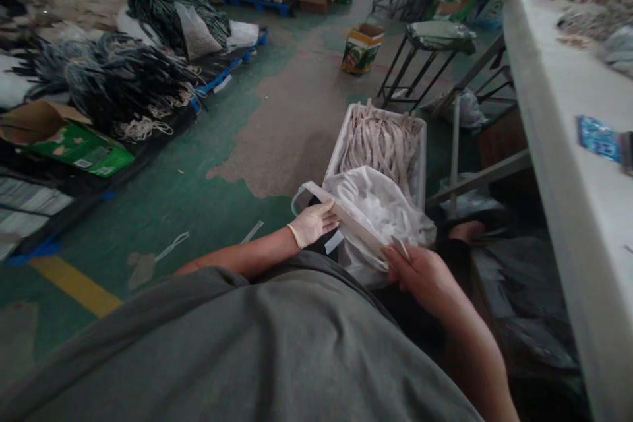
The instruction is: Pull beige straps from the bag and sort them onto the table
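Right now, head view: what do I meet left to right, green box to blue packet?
Green box → left hand → strip, its middle run between the hands → right hand → blue packet.

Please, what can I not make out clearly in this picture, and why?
In the head view:
Part of the pale strip: hidden by the right hand.
White crate's near end: covered by the plastic bag.
Blue packet's print: blurred, too small.
White table: cut off by the right edge.
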`<action>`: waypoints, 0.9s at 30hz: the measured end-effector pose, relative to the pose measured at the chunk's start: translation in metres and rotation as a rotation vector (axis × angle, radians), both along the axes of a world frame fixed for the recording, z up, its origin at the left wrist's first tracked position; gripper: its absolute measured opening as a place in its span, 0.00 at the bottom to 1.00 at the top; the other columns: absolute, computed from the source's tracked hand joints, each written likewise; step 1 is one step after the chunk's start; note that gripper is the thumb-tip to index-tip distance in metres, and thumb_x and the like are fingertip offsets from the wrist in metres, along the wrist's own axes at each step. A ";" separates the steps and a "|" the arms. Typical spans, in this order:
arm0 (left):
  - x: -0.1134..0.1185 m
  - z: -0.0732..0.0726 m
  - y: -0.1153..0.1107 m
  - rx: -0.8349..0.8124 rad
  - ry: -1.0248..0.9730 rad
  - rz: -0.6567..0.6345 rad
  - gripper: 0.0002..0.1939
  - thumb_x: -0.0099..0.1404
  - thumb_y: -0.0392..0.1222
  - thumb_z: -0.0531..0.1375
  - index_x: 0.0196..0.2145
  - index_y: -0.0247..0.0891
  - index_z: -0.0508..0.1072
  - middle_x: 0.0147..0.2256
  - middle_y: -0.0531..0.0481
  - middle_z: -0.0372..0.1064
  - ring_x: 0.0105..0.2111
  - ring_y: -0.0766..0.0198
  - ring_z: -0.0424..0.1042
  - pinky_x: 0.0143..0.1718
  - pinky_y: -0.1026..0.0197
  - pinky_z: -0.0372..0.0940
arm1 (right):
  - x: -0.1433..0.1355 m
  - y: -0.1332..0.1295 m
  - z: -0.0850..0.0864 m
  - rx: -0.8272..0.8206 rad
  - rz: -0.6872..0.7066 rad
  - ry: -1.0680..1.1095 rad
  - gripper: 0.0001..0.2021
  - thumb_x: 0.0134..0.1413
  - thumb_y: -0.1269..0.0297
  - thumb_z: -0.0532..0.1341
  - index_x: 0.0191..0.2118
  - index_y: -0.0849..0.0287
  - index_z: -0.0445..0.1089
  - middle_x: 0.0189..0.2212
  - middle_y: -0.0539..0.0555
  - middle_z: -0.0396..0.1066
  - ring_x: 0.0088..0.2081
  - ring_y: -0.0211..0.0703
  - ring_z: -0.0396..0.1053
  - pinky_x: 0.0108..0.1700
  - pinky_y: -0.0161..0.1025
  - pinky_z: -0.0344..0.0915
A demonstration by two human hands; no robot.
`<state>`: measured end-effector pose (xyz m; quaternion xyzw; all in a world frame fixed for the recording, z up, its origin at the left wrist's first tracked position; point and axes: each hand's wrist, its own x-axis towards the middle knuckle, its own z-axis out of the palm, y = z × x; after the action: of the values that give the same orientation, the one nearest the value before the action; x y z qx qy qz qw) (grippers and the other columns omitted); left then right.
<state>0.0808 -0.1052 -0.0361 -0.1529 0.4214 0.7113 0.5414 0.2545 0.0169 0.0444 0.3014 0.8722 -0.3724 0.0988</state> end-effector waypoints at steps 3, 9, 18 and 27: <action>0.011 0.000 0.001 0.071 0.012 -0.067 0.16 0.53 0.48 0.74 0.32 0.36 0.75 0.33 0.48 0.74 0.35 0.61 0.73 0.43 0.59 0.64 | -0.015 -0.005 0.001 0.132 0.001 -0.018 0.23 0.64 0.50 0.50 0.20 0.54 0.65 0.13 0.51 0.67 0.19 0.42 0.65 0.27 0.38 0.53; 0.007 0.003 0.000 0.046 0.000 -0.006 0.14 0.55 0.47 0.72 0.32 0.36 0.75 0.36 0.47 0.75 0.37 0.63 0.73 0.44 0.60 0.64 | -0.017 -0.006 -0.001 0.016 0.012 -0.058 0.25 0.65 0.47 0.48 0.23 0.55 0.69 0.15 0.52 0.69 0.21 0.43 0.68 0.28 0.38 0.55; 0.015 0.008 0.004 0.074 0.011 -0.083 0.10 0.60 0.45 0.69 0.33 0.35 0.76 0.34 0.47 0.75 0.34 0.63 0.73 0.41 0.61 0.65 | -0.019 -0.006 -0.007 0.001 -0.047 -0.013 0.23 0.66 0.50 0.48 0.24 0.56 0.68 0.18 0.52 0.70 0.22 0.41 0.67 0.30 0.37 0.56; 0.022 0.004 0.005 0.074 0.000 -0.194 0.11 0.60 0.45 0.69 0.34 0.35 0.76 0.36 0.45 0.76 0.36 0.62 0.73 0.43 0.61 0.66 | -0.016 -0.012 -0.007 0.131 -0.068 -0.047 0.22 0.66 0.54 0.51 0.22 0.56 0.65 0.17 0.51 0.69 0.22 0.40 0.65 0.29 0.36 0.53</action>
<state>0.1027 -0.1003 -0.0321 -0.0914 0.4078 0.6706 0.6129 0.2384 0.0046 0.0371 0.3453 0.8813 -0.3106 0.0869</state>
